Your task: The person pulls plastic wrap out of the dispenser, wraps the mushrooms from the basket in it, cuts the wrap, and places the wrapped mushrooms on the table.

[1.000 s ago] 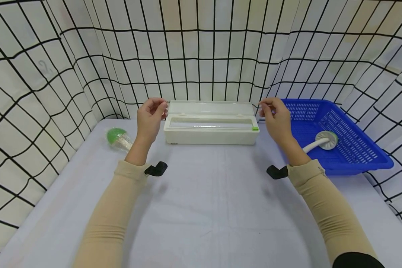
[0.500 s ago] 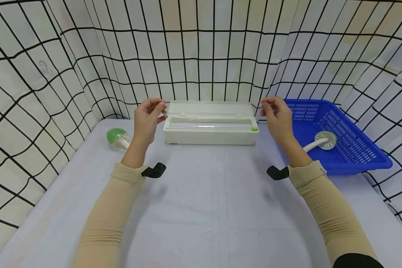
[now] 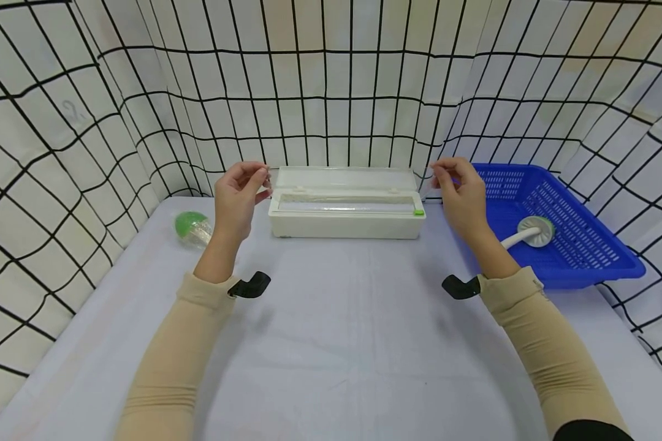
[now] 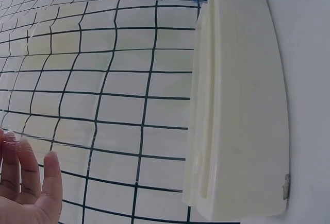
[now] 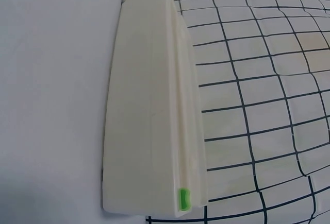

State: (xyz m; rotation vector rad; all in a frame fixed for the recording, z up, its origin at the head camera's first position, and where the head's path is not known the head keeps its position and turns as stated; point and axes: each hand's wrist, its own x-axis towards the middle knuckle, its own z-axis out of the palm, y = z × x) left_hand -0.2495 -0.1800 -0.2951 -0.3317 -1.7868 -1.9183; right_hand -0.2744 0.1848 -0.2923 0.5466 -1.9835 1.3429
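Note:
My left hand (image 3: 236, 199) is raised at the left end of a white cling film dispenser (image 3: 344, 226), thumb and fingertips pinched together. Wrinkled clear film (image 4: 23, 144) shows at these fingertips in the left wrist view, with faint film edges running away from them. At the dispenser's right end, my right hand (image 3: 463, 196) pinches in the same way; its fingers are out of the right wrist view. The film between the hands is almost invisible from the head. The dispenser's clear lid (image 3: 347, 178) stands up at the back, and a green slider (image 5: 184, 199) sits at its right end.
On the right stands a blue basket (image 3: 601, 257) holding a white-handled item with a round head (image 3: 537, 231). A green-topped item in clear plastic (image 3: 190, 225) lies left of my left hand. Black wire mesh (image 3: 353, 98) encloses the back and sides of the white-covered table (image 3: 342, 343).
My hands have drawn slightly farther apart, the left one to the left and the right one to the right. Both keep their pinch, and the dispenser stays in place.

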